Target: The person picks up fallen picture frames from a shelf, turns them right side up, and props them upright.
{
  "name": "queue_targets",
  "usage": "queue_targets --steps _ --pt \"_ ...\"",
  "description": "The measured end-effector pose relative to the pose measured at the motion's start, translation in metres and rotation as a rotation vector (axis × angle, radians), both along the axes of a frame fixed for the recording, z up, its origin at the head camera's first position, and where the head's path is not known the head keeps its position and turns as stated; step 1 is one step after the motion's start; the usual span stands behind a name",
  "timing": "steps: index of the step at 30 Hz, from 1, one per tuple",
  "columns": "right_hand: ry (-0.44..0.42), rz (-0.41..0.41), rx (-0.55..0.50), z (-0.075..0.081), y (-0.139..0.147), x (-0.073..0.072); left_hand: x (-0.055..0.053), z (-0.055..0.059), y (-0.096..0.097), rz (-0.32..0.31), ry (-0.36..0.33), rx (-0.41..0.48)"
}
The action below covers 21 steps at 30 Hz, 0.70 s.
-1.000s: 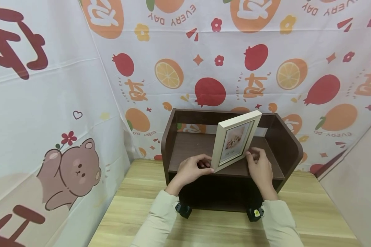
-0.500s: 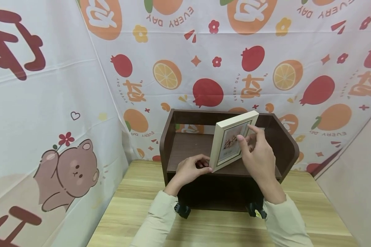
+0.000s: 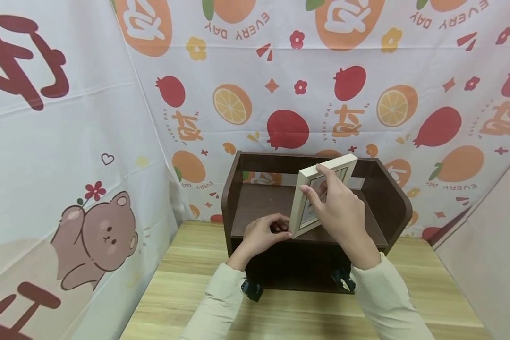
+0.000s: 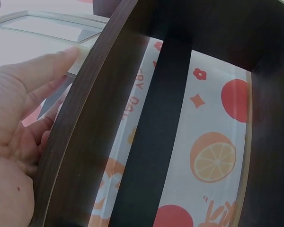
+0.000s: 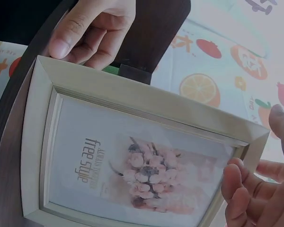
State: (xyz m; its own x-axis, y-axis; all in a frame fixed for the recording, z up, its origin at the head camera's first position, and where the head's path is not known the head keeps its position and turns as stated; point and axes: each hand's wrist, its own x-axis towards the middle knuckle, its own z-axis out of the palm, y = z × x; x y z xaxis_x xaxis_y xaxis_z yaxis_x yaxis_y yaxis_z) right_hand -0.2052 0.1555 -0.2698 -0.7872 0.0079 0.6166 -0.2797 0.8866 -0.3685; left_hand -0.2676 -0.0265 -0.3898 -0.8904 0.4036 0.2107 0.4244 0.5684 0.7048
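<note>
A cream picture frame [image 3: 295, 208] with a flower picture stands at an angle on the top board of a dark brown shelf unit [image 3: 255, 203]. My left hand [image 3: 263, 233] holds the frame's lower left corner, its thumb at the front edge and its curled fingers against the side. Across the upper part of the frame reaches my right hand [image 3: 342, 208], thumb in front of the glass and index finger at the top edge. In the right wrist view the picture print [image 5: 151, 175] shows fully, with the right fingers loosely bent beside the frame's top end; firm contact cannot be told.
The shelf unit stands on a light wooden table [image 3: 195, 269]. Its raised side panels [image 3: 391, 193] flank the top board, and a dark compartment lies below. Behind hangs a fruit-print cloth [image 3: 255, 61]; a bear-print cloth [image 3: 93, 226] hangs at the left.
My right hand has let go of the frame's lower right edge and moved up and left to its upper part. The left hand and the frame have stayed put.
</note>
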Motion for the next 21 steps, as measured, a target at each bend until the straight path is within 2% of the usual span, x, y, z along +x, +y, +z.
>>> queue_targets --steps 5,14,21 --pt "0.028 -0.001 0.0 -0.003 -0.001 -0.003 0.0 -0.001 0.0 -0.002 -0.008 -0.002" --pt "0.21 0.011 0.038 -0.006 -0.002 -0.013 0.0 0.0 0.0 0.007 0.021 -0.012" --pt "0.206 0.016 0.062 -0.006 0.001 -0.013 0.0 0.0 0.004 0.012 0.056 -0.052"
